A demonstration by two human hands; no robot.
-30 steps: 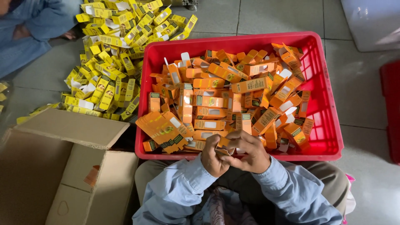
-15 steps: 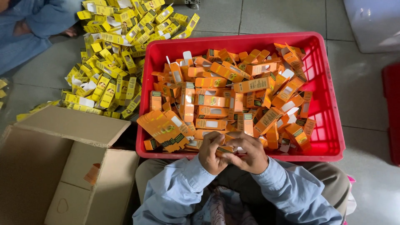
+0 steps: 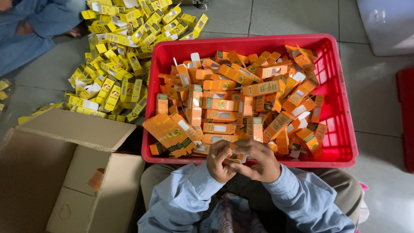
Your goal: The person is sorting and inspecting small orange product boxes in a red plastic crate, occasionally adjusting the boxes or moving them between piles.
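Your left hand (image 3: 221, 162) and right hand (image 3: 258, 160) meet at six o'clock of the red crate (image 3: 340, 108), fingers pinching a small orange carton (image 3: 236, 158): light, thin, crushable card, best held by its edges.

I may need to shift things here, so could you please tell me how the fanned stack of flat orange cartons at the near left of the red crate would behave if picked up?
The stack of flat orange cartons is thin unfolded card, so probably light and bendy. It already fans out, so loose pieces would likely slide apart unless pinched firmly. Flat, so unlikely to roll.
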